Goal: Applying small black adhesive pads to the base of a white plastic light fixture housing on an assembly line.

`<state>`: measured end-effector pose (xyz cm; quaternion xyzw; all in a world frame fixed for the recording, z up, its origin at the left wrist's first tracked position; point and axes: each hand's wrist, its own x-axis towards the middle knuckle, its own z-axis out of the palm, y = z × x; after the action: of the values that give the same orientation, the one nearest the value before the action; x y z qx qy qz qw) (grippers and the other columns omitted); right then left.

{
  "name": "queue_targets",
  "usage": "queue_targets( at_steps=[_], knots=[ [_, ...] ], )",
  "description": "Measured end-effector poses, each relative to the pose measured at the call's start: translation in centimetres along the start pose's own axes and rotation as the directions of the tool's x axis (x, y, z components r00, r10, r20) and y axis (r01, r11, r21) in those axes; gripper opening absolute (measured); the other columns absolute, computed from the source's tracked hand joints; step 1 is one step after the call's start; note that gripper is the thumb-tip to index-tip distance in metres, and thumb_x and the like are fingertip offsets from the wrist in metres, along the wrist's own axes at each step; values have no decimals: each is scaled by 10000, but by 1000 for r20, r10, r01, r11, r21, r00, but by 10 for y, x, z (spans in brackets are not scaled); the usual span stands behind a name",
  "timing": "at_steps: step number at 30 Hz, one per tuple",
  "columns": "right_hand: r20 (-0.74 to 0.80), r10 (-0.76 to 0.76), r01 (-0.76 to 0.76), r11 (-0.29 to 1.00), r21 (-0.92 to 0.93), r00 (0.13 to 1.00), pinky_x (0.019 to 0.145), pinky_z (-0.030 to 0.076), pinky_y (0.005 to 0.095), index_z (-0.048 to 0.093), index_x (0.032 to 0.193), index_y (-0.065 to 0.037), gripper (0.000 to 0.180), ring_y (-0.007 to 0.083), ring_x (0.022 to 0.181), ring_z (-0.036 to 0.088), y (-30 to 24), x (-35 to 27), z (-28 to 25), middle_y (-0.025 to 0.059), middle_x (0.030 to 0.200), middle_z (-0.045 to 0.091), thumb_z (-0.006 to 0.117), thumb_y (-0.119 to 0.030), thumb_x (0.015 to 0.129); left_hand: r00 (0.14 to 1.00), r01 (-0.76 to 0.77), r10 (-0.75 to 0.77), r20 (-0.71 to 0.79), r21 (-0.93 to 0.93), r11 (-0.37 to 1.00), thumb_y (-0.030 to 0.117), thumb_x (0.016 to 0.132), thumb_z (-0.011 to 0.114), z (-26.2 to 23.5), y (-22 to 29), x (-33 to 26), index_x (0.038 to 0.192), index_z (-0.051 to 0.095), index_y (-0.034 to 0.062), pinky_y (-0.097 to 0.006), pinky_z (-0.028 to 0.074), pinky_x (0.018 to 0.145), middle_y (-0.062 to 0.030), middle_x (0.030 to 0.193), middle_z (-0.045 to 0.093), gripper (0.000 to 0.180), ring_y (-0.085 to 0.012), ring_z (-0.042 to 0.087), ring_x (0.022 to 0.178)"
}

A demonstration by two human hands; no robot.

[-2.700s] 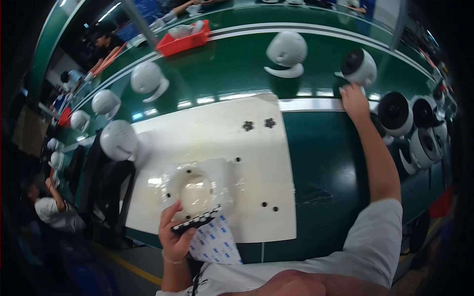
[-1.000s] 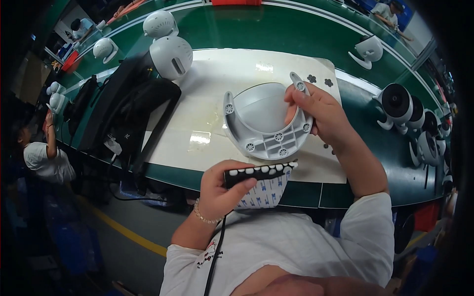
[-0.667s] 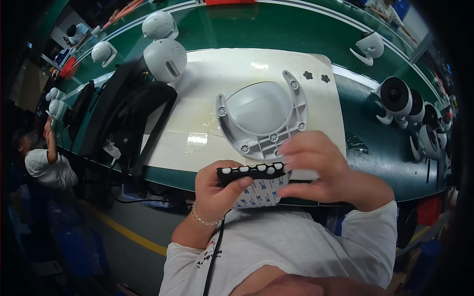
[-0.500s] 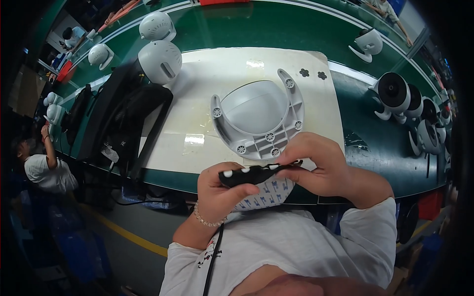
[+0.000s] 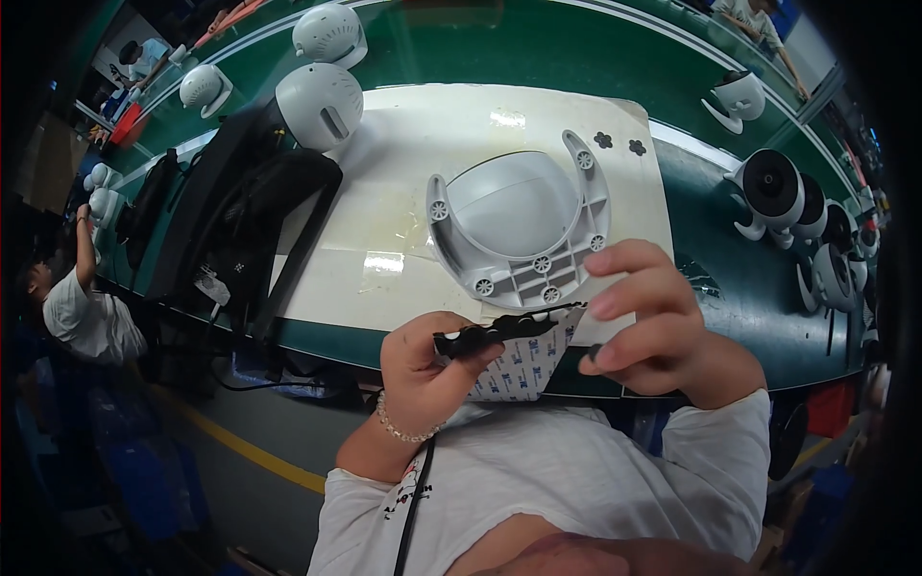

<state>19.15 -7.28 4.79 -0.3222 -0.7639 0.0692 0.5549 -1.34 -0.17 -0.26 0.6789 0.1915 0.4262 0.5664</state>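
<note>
My left hand (image 5: 420,370) is closed on a sheet of black adhesive pads (image 5: 523,326), its white backing printed in blue. Gaps show along its black side. Beside the sheet's right end is my right hand (image 5: 658,322), fingers partly spread. A small dark round pad (image 5: 594,352) is at its thumb tip; it looks stuck or lightly pinched there. Beyond both hands a white camera housing (image 5: 514,206) with a curved, ribbed stand (image 5: 509,283) lies underside up on the white work mat (image 5: 355,216). Round spoked recesses dot the stand.
Two small black flower-shaped pieces (image 5: 619,144) lie on the mat's far right. White camera units (image 5: 320,104) stand at the back left, near black padded straps or covers (image 5: 240,211). More cameras (image 5: 768,182) line the green bench's right side. People sit farther off.
My right hand has come away from the sheet and opened somewhat, with a small dark pad at its thumb. The left hand still holds the sheet, now tilted. The view has shifted slightly.
</note>
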Motion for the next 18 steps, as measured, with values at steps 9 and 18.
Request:
queue_targets(
  at_steps=[9,18],
  knots=[
    [234,-103,185,914,-362,967,624,379,323,498,923,-106,345,207,787,578,-10,-2,11,39,863,613,691,-3,656,996,-82,83,-14,89,993,-57,667,665,9,2,3,798,585,-12,-228,412,501,-88,680,587,159,-132,558,562],
    [21,141,-142,990,22,990,664,403,347,435,1098,-100,536,252,755,558,0,-3,22,73,874,552,604,95,629,983,-177,156,100,252,951,-65,576,646,7,2,5,830,611,23,-283,396,497,-86,623,542,271,-212,518,538]
  ],
)
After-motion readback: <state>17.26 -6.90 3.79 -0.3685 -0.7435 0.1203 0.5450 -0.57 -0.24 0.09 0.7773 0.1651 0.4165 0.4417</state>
